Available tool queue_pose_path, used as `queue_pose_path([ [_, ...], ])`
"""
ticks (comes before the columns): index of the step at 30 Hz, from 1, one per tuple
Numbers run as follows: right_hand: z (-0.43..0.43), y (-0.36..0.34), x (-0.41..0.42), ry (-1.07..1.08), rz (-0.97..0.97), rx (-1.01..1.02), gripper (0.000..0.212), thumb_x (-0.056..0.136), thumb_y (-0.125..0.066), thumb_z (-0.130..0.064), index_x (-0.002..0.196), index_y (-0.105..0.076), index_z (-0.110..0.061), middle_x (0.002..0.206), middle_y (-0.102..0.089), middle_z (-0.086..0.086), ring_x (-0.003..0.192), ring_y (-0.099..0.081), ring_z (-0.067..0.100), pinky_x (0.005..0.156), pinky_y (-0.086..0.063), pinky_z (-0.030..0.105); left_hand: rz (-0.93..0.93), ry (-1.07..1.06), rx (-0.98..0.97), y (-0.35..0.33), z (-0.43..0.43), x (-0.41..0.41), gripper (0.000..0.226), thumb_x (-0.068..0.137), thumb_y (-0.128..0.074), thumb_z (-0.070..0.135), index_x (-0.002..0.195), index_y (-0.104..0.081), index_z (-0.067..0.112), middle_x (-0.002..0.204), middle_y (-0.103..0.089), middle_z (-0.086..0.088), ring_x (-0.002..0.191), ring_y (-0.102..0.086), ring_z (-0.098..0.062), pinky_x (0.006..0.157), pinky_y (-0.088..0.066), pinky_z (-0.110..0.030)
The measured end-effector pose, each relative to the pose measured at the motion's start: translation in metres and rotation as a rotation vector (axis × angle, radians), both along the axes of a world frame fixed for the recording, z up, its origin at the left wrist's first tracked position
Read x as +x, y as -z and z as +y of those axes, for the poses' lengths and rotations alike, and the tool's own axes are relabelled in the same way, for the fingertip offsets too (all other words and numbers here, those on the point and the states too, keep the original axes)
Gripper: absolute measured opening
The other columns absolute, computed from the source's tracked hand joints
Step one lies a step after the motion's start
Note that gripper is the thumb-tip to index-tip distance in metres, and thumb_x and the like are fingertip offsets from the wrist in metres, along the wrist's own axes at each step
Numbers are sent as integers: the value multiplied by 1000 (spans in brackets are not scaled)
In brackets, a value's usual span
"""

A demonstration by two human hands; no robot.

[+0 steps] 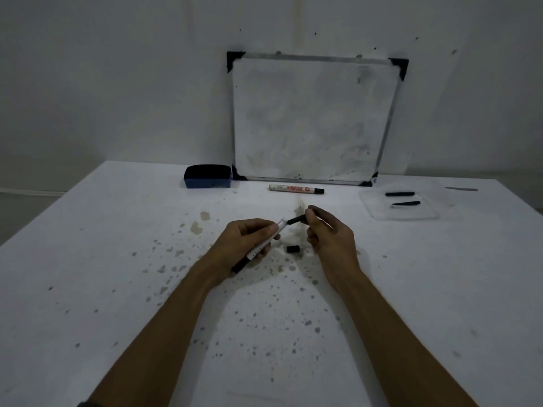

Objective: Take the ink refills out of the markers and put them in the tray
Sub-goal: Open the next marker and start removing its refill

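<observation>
My left hand (244, 243) grips a white marker body (266, 243), tilted with its open end up and to the right. A black ink refill (297, 220) sticks partly out of that open end, and my right hand (329, 233) pinches its far tip between thumb and forefinger. A small black end cap (293, 249) lies on the table just below the hands. A clear plastic tray (379, 211) sits at the right rear with two black refills (399, 194) (406, 203) in it. Another white marker (295, 189) with a black cap lies in front of the whiteboard.
A small whiteboard (311, 118) leans against the wall at the table's back. A blue eraser (208, 176) sits to its left. A thin grey object (461, 189) lies beyond the tray. The white table (117, 259) is speckled with ink stains.
</observation>
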State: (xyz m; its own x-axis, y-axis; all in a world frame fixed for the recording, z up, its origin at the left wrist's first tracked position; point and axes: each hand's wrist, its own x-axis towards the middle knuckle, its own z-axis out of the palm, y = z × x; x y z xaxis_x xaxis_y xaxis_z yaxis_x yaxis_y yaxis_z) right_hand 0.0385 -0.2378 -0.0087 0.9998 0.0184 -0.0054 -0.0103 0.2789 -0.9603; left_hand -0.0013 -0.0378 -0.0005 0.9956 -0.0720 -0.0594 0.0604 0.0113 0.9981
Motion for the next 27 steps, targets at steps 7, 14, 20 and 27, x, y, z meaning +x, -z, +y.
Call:
queue_pose_path([
  [7,-1,-1,-2,22,-57,-57,30,93,-73,-30,121,-72,-18,94,-81,-2,71,-66,4,72,-55,21,-31,23,67,0,-1,-1,19,97,-70,32,100,-81,16,73,-64,-14,59,-55,-24,52,-48,-31],
  [14,1,4,-3,-7,-360,-414,22,99,-66,-28,120,-74,-28,113,-76,-8,105,-70,3,87,-57,20,-63,-25,133,2,-6,-1,19,96,-70,36,101,-82,22,74,-69,-11,60,-60,-20,54,-53,-30],
  [20,3,3,-10,-185,-438,-600,35,108,-45,-34,135,-65,-27,123,-63,-4,110,-60,3,81,-48,5,-78,-69,126,-1,0,-3,27,100,-64,36,100,-81,15,70,-69,-7,54,-60,-15,51,-52,-29],
  [27,-20,15,-3,-251,-470,-1065,23,97,-64,-39,118,-73,-33,114,-60,-12,99,-58,1,86,-45,14,-62,-98,82,-1,2,-2,36,102,-60,39,97,-79,9,66,-68,-7,52,-58,-15,51,-52,-26],
])
